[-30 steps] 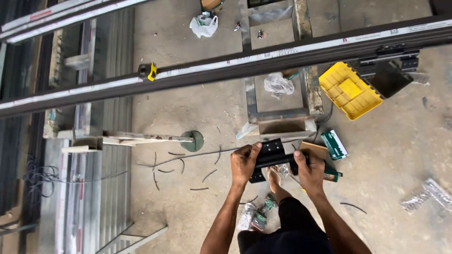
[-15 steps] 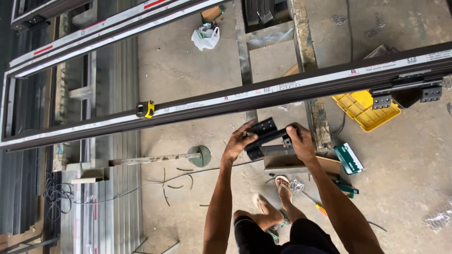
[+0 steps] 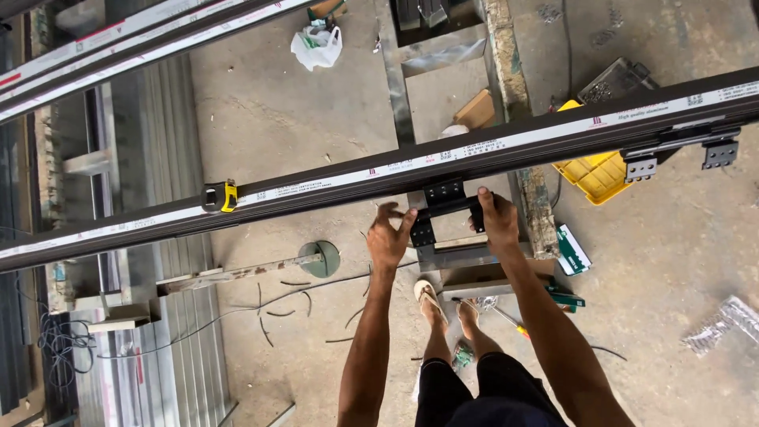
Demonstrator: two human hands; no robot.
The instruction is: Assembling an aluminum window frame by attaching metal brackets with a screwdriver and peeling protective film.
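Observation:
Both of my hands hold a black metal hinge bracket up against the underside edge of a long dark aluminium profile that crosses the view from lower left to upper right. My left hand grips the bracket's left end with fingers partly spread. My right hand presses on its right end. Another black hinge with a grey plate hangs on the profile at the far right. A yellow tape measure sits on the profile to the left.
Below on the concrete floor lie a yellow parts tray, a green-white box, a screwdriver, a green disc on a bar, wire offcuts and a white bag. Stacked grey profiles run along the left. My sandalled feet stand below.
I have raised the black bracket from low near the floor up to the long profile, and both hands now hold it against the profile's edge.

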